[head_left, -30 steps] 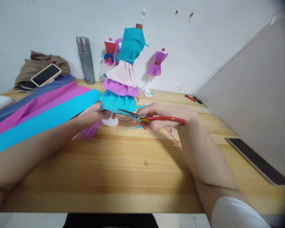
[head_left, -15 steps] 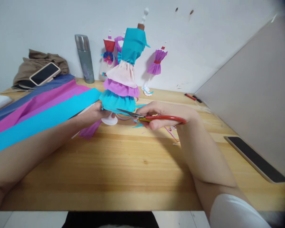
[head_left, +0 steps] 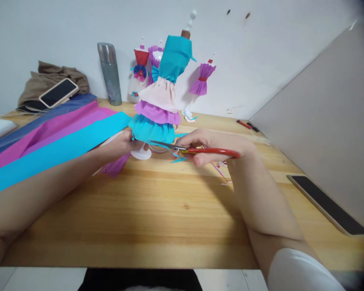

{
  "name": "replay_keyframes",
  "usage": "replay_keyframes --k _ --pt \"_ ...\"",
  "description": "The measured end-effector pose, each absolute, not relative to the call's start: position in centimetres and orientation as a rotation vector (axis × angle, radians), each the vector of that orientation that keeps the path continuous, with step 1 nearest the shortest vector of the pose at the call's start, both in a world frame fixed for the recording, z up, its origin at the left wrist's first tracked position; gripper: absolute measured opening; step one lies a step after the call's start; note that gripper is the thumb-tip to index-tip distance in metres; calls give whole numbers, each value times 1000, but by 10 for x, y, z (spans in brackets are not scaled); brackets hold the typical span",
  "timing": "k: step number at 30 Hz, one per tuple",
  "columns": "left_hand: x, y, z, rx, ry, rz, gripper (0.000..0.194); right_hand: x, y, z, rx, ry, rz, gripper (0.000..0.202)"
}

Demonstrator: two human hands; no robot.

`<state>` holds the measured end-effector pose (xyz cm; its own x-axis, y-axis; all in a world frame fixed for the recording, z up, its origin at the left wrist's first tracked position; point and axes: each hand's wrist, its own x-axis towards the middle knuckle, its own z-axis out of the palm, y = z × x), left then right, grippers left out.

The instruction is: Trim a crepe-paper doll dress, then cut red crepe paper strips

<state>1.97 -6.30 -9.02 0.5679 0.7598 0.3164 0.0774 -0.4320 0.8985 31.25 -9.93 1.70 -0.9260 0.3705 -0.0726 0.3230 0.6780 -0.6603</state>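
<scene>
A miniature dress form [head_left: 185, 34] leans to the right in a paper dress with a teal top, a pale middle tier, a purple tier and a turquoise bottom ruffle [head_left: 153, 130]. My left hand [head_left: 124, 142] is closed around it low down, under the ruffle's left side; its fingertips are partly hidden. In my right hand [head_left: 209, 143] are scissors with red handles [head_left: 214, 151]. Their blades lie along the ruffle's lower edge and look nearly closed. A thin turquoise strip [head_left: 166, 146] hangs at that edge beside the blades. The white round base [head_left: 141, 153] shows underneath.
Long sheets of turquoise [head_left: 60, 147], purple and blue paper spread over the left. Behind stand a flask [head_left: 109, 74] and smaller dressed forms [head_left: 202, 79]. A phone [head_left: 327, 204] lies at right, another [head_left: 59, 93] on brown cloth. Scraps [head_left: 223, 171] lie near my right hand.
The dress form has shifted slightly right in the view and tips a little more. The scissor blades have drawn closer together, and more of the loose turquoise strip shows below the hem.
</scene>
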Motion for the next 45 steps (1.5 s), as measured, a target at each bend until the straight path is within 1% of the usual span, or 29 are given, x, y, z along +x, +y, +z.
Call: replay_keyframes --k 5,13,21,28,32,39,45 --pt "19 -61 -90 1921 692 898 35 312 -101 19 -618 -2812 1114 76" --pt "17 -60 -91 1955 727 902 34 316 -99 14 -592 -2767 1132 67" --pt "18 -63 -85 1999 745 885 40 316 -102 18 -653 -2717 1171 73" --pt "19 -64 -82 1995 783 895 42 317 -102 21 -642 -2722 1186 68" --pt "20 -63 -84 1984 733 914 41 317 -102 21 -603 -2746 1143 66" --pt "20 -62 -86 1958 658 913 39 318 -96 18 -547 -2835 1075 71" --pt "19 -62 -92 1945 657 947 36 318 -96 19 -550 -2816 1119 73"
